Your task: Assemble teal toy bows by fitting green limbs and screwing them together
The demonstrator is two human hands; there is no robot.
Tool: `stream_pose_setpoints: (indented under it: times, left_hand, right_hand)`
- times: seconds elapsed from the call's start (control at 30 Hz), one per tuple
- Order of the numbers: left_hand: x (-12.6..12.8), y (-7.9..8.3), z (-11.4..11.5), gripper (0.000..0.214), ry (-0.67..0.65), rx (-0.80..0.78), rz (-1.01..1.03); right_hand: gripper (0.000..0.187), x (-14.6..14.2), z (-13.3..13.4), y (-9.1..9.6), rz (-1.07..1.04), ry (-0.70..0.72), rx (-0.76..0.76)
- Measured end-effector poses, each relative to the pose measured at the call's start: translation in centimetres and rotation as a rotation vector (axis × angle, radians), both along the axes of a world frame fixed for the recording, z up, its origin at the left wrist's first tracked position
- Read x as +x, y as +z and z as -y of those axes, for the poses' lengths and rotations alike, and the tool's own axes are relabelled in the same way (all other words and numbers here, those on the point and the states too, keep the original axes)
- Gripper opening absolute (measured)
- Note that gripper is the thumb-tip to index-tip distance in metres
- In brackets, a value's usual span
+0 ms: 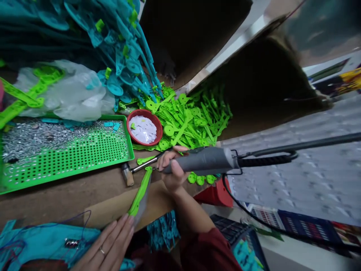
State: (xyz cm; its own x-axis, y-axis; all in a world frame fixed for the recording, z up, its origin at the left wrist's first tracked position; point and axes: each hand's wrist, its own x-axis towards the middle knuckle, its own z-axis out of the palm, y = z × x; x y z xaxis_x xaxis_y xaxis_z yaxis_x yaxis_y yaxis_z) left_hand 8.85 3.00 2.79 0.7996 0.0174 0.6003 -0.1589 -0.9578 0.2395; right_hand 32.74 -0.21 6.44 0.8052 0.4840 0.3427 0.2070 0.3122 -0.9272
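My right hand [171, 170] is closed around a grey soldering iron [203, 161], whose metal tip [143, 164] points left. The tip meets the upper end of a long green plastic strip [140, 192] lying on a piece of cardboard [118, 206]. My left hand [108, 246], with a ring on one finger, has its fingers stretched out flat. Its fingertips press on the lower end of the green strip. The iron's black cable [270, 160] runs off to the right.
A green perforated tray [67, 160] of small metal pieces lies at the left. A red bowl [144, 128] of white bits stands beside a heap of green plastic parts [191, 120]. Teal parts [124, 56] pile up behind. A small hammer [127, 176] rests on the table. A clear bag [70, 94] sits at left.
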Motion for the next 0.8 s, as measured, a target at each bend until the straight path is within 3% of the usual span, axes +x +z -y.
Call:
stream_pose_setpoints:
  times: [0.2,0.37,0.5,0.57,0.67,0.8]
  left_hand:
    - [-0.2,0.1,0.0,0.042,0.003,-0.051,-0.034]
    - [-0.5,0.4,-0.1,0.045,0.01,-0.068,-0.041]
    - [-0.5,0.7,-0.5,0.041,0.025,-0.014,-0.016]
    - [-0.4,0.7,-0.7,0.038,0.039,0.023,-0.024]
    - [0.1,0.4,-0.8,0.038,0.042,0.057,-0.082]
    - [0.7,-0.5,-0.5,0.036,0.041,0.048,-0.032]
  right_hand:
    - [0.026,0.2,-0.1,-0.9,0.023,0.033,0.014]
    - [0.027,1.0,0.3,-1.0,0.074,0.345,0.03]
    - [0.027,1.4,-0.1,0.7,0.096,0.544,-0.032]
    - [0.025,1.0,-2.2,2.2,0.098,0.505,0.022]
    - [0.026,-0.5,-7.6,3.5,0.056,0.303,0.161]
    - [0.04,-2.2,-14.8,2.2,0.006,0.298,0.012]
